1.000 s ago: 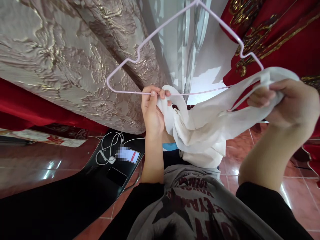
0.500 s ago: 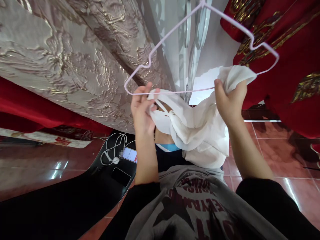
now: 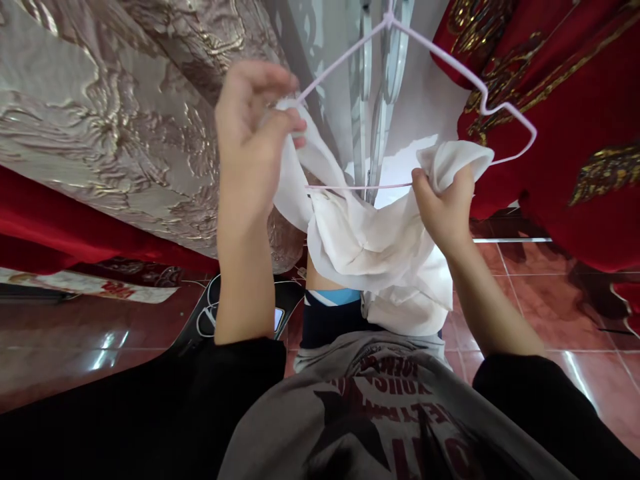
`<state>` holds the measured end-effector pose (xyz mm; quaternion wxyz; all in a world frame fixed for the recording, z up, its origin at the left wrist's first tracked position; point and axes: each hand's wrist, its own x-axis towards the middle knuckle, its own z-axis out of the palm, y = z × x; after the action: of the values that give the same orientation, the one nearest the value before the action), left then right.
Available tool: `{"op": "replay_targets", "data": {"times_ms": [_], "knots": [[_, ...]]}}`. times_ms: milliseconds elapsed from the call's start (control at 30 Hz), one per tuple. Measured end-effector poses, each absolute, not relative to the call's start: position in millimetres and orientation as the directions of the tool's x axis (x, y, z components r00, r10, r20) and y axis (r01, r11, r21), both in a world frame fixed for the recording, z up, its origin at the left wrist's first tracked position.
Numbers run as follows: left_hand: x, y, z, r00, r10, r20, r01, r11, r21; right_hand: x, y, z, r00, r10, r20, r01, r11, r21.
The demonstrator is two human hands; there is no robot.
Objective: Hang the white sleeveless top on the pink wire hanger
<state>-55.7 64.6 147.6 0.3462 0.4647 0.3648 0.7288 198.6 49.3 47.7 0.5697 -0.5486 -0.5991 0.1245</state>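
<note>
A pale pink clothes hanger [image 3: 453, 61] is held up in front of me, its hook end at the top. A thin white garment [image 3: 370, 243] droops below it across my lap, over part of the bottom bar. My left hand [image 3: 255, 133] pinches the garment's edge at the hanger's left arm; that end of the hanger is covered by cloth. My right hand [image 3: 447, 207] is closed around bunched cloth at the right part of the bottom bar. The hanger's right end sticks out bare beyond it.
Beige embossed fabric [image 3: 135, 133] hangs at left, and red cloth with gold sequins [image 3: 550, 133] hangs at right. Metal rails [image 3: 380, 127] stand between them. A black bench seat [image 3: 195, 327] at lower left holds a phone [image 3: 278, 319] and a white cable [image 3: 203, 323], partly hidden by my forearm.
My left hand has risen to the upper left, pulling the garment's edge over the hanger's left end. The hanger and my right hand have shifted slightly left.
</note>
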Motion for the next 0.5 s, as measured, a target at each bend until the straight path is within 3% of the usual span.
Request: {"op": "replay_targets", "data": {"times_ms": [67,100,233,333,400,500], "knots": [[-56,68,146,-0.037,0.905,0.423,0.023,-0.423,0.906,203,46,54,0.222,0.836,0.501,0.446,0.37,-0.815],[-59,68,144,0.023,0.906,0.422,0.081,-0.423,0.903,207,43,58,0.194,0.863,0.467,0.395,0.367,-0.842],[-72,67,141,0.084,0.883,0.462,0.242,-0.468,0.85,246,32,83,0.04,0.957,0.289,0.126,0.282,-0.951],[-78,65,144,0.098,0.885,0.455,0.337,-0.459,0.822,285,27,107,-0.09,0.996,-0.02,0.113,-0.01,-0.994],[-79,64,148,0.118,0.868,0.482,0.383,-0.488,0.784,303,29,124,0.014,0.98,-0.2,0.251,-0.197,-0.948],[-80,61,154,0.125,0.864,0.489,0.435,-0.49,0.755,308,36,148,0.389,0.9,-0.196,0.481,-0.38,-0.79]]}}
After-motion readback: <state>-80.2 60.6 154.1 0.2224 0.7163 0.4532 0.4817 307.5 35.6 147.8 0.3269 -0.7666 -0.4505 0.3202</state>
